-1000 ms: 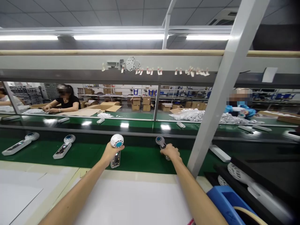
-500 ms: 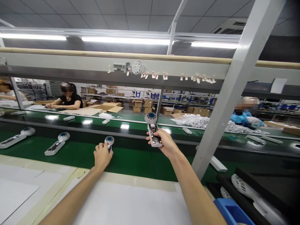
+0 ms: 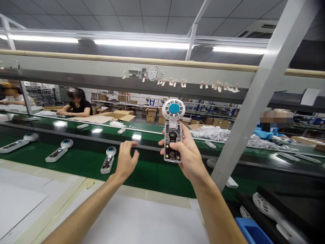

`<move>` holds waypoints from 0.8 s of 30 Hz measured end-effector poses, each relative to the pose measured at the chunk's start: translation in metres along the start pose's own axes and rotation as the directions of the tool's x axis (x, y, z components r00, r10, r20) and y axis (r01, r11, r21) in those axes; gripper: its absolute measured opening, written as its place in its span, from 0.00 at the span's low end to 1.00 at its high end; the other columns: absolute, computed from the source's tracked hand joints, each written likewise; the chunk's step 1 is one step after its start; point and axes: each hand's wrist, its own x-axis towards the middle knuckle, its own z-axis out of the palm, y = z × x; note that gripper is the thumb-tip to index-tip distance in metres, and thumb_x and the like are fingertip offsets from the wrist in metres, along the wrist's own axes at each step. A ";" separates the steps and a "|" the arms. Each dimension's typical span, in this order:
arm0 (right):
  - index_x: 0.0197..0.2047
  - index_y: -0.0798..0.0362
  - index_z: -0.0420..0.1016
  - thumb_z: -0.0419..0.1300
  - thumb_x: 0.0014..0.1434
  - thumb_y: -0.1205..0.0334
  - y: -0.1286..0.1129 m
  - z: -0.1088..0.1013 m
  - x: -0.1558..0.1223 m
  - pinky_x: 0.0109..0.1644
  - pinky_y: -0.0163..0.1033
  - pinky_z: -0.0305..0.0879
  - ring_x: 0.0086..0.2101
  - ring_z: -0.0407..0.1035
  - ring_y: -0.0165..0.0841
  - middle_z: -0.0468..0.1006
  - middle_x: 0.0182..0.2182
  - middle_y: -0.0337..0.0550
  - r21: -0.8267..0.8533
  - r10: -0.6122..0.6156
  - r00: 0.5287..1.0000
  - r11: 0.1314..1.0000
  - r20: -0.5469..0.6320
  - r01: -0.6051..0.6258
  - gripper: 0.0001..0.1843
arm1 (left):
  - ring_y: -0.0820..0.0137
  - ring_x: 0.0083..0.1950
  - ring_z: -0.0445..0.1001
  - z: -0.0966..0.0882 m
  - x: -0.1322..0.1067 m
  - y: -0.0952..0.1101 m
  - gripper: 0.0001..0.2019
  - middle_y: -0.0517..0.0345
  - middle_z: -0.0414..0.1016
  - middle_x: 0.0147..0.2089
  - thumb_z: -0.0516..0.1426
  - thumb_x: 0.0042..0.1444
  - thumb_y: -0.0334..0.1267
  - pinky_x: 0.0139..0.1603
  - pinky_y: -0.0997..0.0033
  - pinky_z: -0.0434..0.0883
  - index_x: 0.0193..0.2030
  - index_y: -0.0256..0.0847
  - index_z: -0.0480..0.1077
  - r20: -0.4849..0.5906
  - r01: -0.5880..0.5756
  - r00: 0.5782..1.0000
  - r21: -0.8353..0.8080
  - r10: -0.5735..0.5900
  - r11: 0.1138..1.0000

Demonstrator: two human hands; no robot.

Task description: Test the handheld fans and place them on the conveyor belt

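Note:
My right hand holds a small hand-held fan upright in front of me, its white round head with a blue centre on top and a clear handle showing electronics. My left hand hovers with fingers apart just right of another fan that lies flat on the green conveyor belt. Two more fans lie further left on the belt.
A slanted grey frame post rises at the right. White work surface lies before me. A blue bin and black tray with white fan parts sit at lower right. Other people work at the far belt among cardboard boxes.
My right hand lifted a fan off the belt and brought it up closer. My left hand set its fan down on the belt and let go, now hovering open.

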 end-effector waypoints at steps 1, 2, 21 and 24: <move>0.71 0.42 0.47 0.60 0.55 0.66 -0.002 0.001 -0.002 0.33 0.39 0.74 0.29 0.76 0.32 0.80 0.44 0.40 0.006 -0.012 1.000 1.000 0.004 0.012 0.44 | 0.61 0.52 0.69 0.004 -0.003 0.004 0.10 0.54 0.73 0.47 0.53 0.60 0.30 0.54 0.59 0.69 0.46 0.43 0.69 0.012 0.011 1.000 -0.026 -0.011 1.000; 0.71 0.42 0.47 0.60 0.55 0.66 -0.003 0.001 -0.003 0.33 0.39 0.74 0.29 0.76 0.32 0.80 0.45 0.40 0.014 -0.020 1.000 1.000 0.009 0.020 0.44 | 0.62 0.50 0.70 0.010 -0.009 0.005 0.09 0.54 0.74 0.46 0.53 0.59 0.30 0.51 0.60 0.70 0.45 0.43 0.69 0.031 0.024 0.999 -0.049 -0.022 0.999; 0.72 0.38 0.46 0.61 0.56 0.65 -0.001 0.007 -0.007 0.33 0.40 0.75 0.32 0.76 0.33 0.77 0.47 0.41 0.031 -0.092 0.994 0.995 0.059 0.091 0.45 | 0.63 0.43 0.70 0.046 -0.076 -0.018 0.09 0.55 0.72 0.39 0.49 0.60 0.27 0.45 0.62 0.69 0.42 0.43 0.67 0.229 0.025 0.973 -0.126 0.004 0.992; 0.72 0.37 0.46 0.61 0.56 0.65 -0.001 0.010 -0.008 0.34 0.41 0.76 0.35 0.76 0.34 0.75 0.49 0.41 0.008 -0.128 0.990 0.992 0.058 0.128 0.46 | 0.64 0.43 0.71 0.046 -0.077 -0.018 0.09 0.55 0.71 0.39 0.49 0.61 0.28 0.45 0.63 0.69 0.43 0.43 0.67 0.216 0.030 0.976 -0.135 0.000 0.990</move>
